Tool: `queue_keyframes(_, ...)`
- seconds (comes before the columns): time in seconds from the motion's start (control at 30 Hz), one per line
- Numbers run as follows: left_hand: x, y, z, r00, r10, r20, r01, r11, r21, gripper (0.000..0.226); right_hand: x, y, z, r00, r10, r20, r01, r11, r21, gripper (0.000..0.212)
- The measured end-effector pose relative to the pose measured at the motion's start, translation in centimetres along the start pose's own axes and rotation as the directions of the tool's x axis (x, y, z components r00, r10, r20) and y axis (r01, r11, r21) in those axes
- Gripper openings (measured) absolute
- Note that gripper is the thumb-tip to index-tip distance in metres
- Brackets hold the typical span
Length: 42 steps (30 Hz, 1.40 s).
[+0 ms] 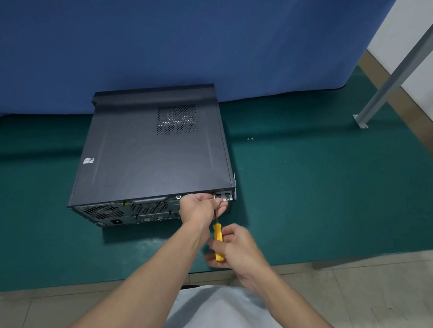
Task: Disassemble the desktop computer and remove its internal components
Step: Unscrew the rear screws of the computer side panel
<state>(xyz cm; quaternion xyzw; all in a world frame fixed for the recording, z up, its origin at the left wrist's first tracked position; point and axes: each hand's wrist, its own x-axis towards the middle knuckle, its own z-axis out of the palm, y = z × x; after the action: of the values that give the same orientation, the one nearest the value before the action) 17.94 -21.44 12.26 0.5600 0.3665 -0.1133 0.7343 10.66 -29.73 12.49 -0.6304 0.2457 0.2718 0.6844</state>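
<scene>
The desktop computer (153,152) lies flat on its side on the green worktop (312,199), left of the middle. Its rear panel faces the near edge and its front end is towards the blue cloth (169,40) that hangs along the far edge. The dark side cover is still on, with a perforated vent patch (177,119) near its far end and a small sticker (88,160) by its left edge.

Both hands are at the right end of the rear panel. The left hand (199,207) is up against the top edge of the panel, its fingers curled and pinching the thin shaft of the screwdriver (217,239) close to the tip. The right hand (239,248) sits just behind it, nearer the worktop's front edge, with fingers and thumb wrapped round the yellow handle. The tip itself is hidden behind the left fingers.

Two small screws (249,139) lie loose on the worktop to the right of the case, well apart from it. A grey metal post (405,63) slants up from the far right corner.
</scene>
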Motion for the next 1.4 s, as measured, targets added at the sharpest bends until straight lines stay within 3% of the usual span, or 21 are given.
queue_keyframes(0.1,-0.2,0.3,-0.1,0.995,-0.055,0.083,0.064,0.991,-0.115,0.019,-0.3,-0.5,-0.9,0.959,0.083,0.27,-0.17,0.934,0.314,0.012)
queue_keyframes(0.13,-0.3,0.4,-0.2,0.991,-0.071,0.117,0.088,0.986,-0.145,0.021,-0.4,-0.5,-1.0,0.949,0.072,0.307,-0.181,0.921,0.344,0.013)
queue_keyframes(0.27,-0.4,0.4,-0.5,0.99,-0.082,0.115,0.098,0.985,-0.141,0.018,-0.6,-0.3,-0.1,0.997,0.004,0.082,-0.012,0.995,0.102,0.004)
queue_keyframes(0.37,-0.3,0.3,-0.4,0.999,-0.039,0.032,0.04,0.998,-0.041,0.016,-0.4,-0.1,0.7,1.0,-0.014,0.027,0.014,1.0,0.024,0.01)
queue_keyframes(0.43,-0.1,0.4,-0.2,0.998,-0.045,0.034,0.047,0.997,-0.062,0.015,-0.4,-0.3,0.6,0.998,0.01,0.066,-0.013,0.999,0.042,0.005)
queue_keyframes(0.53,-0.1,0.5,-0.3,0.992,-0.081,0.1,0.096,0.984,-0.15,0.018,-0.5,-0.9,-0.4,0.963,0.082,0.256,-0.148,0.957,0.249,0.011)
queue_keyframes(0.6,-0.1,0.5,-0.5,0.985,-0.086,0.147,0.109,0.982,-0.154,0.018,-0.5,-0.9,-0.6,0.965,0.078,0.25,-0.148,0.95,0.275,0.013)
queue_keyframes(0.7,0.3,0.4,-0.6,0.986,-0.077,0.147,0.093,0.99,-0.107,0.011,-0.5,-0.6,-0.1,1.0,0.01,0.009,-0.01,1.0,-0.004,0.005)
queue_keyframes(0.77,0.5,0.3,-0.5,0.989,-0.068,0.135,0.079,0.994,-0.074,0.011,-0.3,-0.5,0.0,0.99,-0.088,-0.11,0.061,0.972,-0.225,0.007)
queue_keyframes(0.97,0.8,-0.2,-0.7,0.993,-0.05,0.108,0.05,0.999,0.001,0.009,0.7,0.3,-1.5,0.96,-0.233,-0.153,0.09,0.778,-0.622,0.008)
queue_keyframes(1.07,1.0,-0.1,-0.8,0.993,-0.025,0.114,0.02,0.999,0.049,0.009,1.6,0.4,-2.9,0.961,-0.21,-0.178,0.021,0.702,-0.712,0.01)
queue_keyframes(1.17,1.3,-0.4,-1.0,0.99,0.041,0.138,-0.061,0.988,0.14,0.014,1.9,0.6,-4.3,0.957,-0.133,-0.257,-0.08,0.732,-0.676,0.008)
queue_keyframes(1.27,1.3,-1.1,-1.0,0.962,0.203,0.18,-0.258,0.893,0.37,0.015,1.8,0.3,-5.1,0.881,-0.198,-0.429,-0.057,0.857,-0.513,0.022)
queue_keyframes(1.33,0.9,-1.3,-0.8,0.884,0.346,0.314,-0.466,0.713,0.524,0.016,2.0,-0.8,-5.4,0.818,-0.285,-0.499,0.079,0.916,-0.394,0.027)
queue_keyframes(1.4,0.3,-0.9,-0.3,0.762,0.424,0.49,-0.647,0.458,0.61,0.017,2.0,-2.5,-5.4,0.799,-0.359,-0.482,0.222,0.921,-0.319,0.022)
